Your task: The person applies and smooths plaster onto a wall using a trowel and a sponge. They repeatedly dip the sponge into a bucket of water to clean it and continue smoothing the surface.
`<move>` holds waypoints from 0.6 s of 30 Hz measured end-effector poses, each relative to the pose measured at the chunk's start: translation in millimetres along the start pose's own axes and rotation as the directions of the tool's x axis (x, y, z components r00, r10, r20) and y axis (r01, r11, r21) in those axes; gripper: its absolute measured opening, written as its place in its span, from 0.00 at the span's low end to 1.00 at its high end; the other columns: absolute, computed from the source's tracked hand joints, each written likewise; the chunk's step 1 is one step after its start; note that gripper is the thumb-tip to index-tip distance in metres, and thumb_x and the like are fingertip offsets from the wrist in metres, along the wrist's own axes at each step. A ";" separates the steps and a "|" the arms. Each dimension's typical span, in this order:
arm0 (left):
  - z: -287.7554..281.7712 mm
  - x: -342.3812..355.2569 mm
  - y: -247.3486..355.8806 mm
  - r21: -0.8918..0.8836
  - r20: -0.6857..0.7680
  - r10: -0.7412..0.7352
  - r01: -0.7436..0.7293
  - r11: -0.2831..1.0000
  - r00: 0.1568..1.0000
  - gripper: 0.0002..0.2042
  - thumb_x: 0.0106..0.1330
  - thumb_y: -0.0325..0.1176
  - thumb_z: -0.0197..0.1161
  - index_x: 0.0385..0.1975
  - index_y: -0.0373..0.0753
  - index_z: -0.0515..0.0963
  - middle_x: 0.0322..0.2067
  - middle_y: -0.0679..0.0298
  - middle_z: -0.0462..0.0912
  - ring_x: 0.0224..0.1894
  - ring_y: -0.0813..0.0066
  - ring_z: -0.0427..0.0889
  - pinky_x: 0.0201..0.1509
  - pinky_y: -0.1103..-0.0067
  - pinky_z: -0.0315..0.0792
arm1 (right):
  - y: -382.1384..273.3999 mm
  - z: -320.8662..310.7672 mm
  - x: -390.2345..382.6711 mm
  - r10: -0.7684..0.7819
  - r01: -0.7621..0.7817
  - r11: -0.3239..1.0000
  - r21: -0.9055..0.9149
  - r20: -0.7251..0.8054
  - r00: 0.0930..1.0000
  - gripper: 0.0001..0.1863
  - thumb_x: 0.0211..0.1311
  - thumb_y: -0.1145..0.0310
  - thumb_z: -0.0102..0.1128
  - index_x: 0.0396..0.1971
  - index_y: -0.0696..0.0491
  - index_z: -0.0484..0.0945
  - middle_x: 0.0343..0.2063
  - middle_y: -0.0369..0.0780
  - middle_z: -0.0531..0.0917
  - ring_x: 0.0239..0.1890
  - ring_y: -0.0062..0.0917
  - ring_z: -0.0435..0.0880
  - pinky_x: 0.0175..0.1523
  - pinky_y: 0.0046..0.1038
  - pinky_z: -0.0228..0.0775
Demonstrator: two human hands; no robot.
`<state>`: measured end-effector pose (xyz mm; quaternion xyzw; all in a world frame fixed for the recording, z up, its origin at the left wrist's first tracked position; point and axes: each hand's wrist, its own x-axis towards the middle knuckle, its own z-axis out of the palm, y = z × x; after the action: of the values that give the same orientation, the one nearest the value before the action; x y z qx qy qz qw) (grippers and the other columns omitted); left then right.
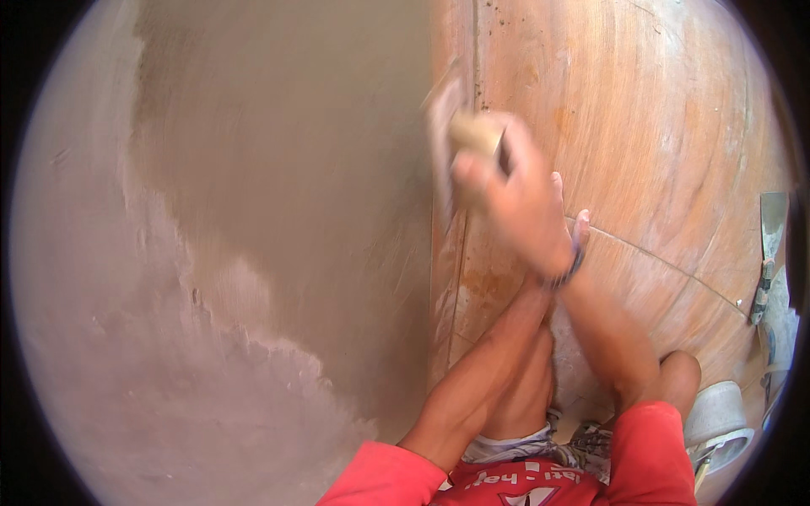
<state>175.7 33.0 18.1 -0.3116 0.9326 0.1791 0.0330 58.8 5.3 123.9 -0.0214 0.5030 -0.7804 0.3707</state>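
Along the right edge of the grey-brown plastered surface [287, 169], our right hand [518, 192] curls its fingers around the tan handle of a blurred, flat-bladed trowel [477, 133]. Right of that surface, our left hand [582, 226] is mostly hidden; we cannot tell its fingers' state. Farther right of it, a long metal-bladed scraper [771, 226] lies on brown wood-grained tiles [641, 126] near a whitish round bucket [716, 411].

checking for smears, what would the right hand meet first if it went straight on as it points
Beyond its gripped trowel, the right hand would probably meet the darker plaster to its upper left; depth is unclear.
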 end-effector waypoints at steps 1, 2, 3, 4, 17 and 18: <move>8.7 -1.5 -13.6 -0.084 0.057 -0.072 0.077 0.993 0.996 0.37 0.61 0.51 0.60 0.68 0.39 0.59 0.66 0.49 0.58 0.71 0.44 0.50 0.72 0.55 0.46 | 11.2 -5.0 24.3 -0.060 0.058 0.995 -0.076 -0.019 0.998 0.24 0.60 0.56 0.61 0.49 0.57 0.73 0.37 0.45 0.82 0.40 0.32 0.82 0.47 0.33 0.75; 12.9 -2.9 -9.5 -0.103 0.081 -0.062 0.070 0.992 0.995 0.38 0.61 0.50 0.60 0.69 0.39 0.58 0.67 0.48 0.56 0.71 0.43 0.50 0.72 0.54 0.46 | 23.8 -14.3 38.9 -0.118 0.106 0.978 -0.180 -0.057 0.991 0.24 0.60 0.55 0.61 0.49 0.57 0.74 0.37 0.44 0.83 0.40 0.31 0.82 0.46 0.33 0.75; 12.6 -3.9 -14.8 -0.103 0.096 -0.064 0.074 0.992 0.993 0.38 0.62 0.49 0.60 0.69 0.38 0.56 0.68 0.46 0.53 0.71 0.43 0.49 0.72 0.53 0.45 | 31.9 -8.2 41.3 -0.084 0.085 0.979 -0.186 0.010 0.996 0.24 0.60 0.54 0.61 0.48 0.57 0.74 0.36 0.45 0.83 0.40 0.31 0.82 0.46 0.33 0.75; 3.6 -3.2 -6.9 -0.019 0.063 0.007 -0.006 1.000 0.998 0.40 0.62 0.47 0.60 0.71 0.38 0.53 0.69 0.44 0.48 0.71 0.40 0.47 0.71 0.50 0.43 | 36.1 -7.0 42.1 -0.050 0.062 0.977 -0.202 0.067 0.997 0.24 0.59 0.54 0.61 0.48 0.57 0.74 0.36 0.45 0.82 0.40 0.31 0.82 0.46 0.33 0.75; -12.2 2.4 1.3 0.014 -0.082 0.103 -0.102 0.995 0.991 0.35 0.60 0.48 0.59 0.66 0.40 0.61 0.68 0.47 0.53 0.72 0.42 0.45 0.72 0.49 0.44 | -51.8 84.4 -135.0 -0.469 0.589 0.760 -0.274 0.397 0.789 0.28 0.58 0.63 0.65 0.56 0.58 0.69 0.46 0.47 0.77 0.48 0.36 0.78 0.54 0.34 0.71; -21.6 3.5 -6.4 0.034 -0.070 0.109 -0.107 0.994 0.992 0.34 0.61 0.49 0.59 0.66 0.40 0.61 0.68 0.48 0.54 0.73 0.44 0.45 0.72 0.50 0.44 | -50.6 65.2 -123.2 -0.309 0.398 0.885 -0.241 0.336 0.890 0.29 0.59 0.63 0.65 0.57 0.57 0.67 0.46 0.44 0.76 0.49 0.31 0.78 0.54 0.32 0.71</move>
<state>177.7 18.5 35.7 -0.2665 0.9513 0.1551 -0.0054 146.3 40.1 238.3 -0.2836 0.5449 -0.7370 0.2821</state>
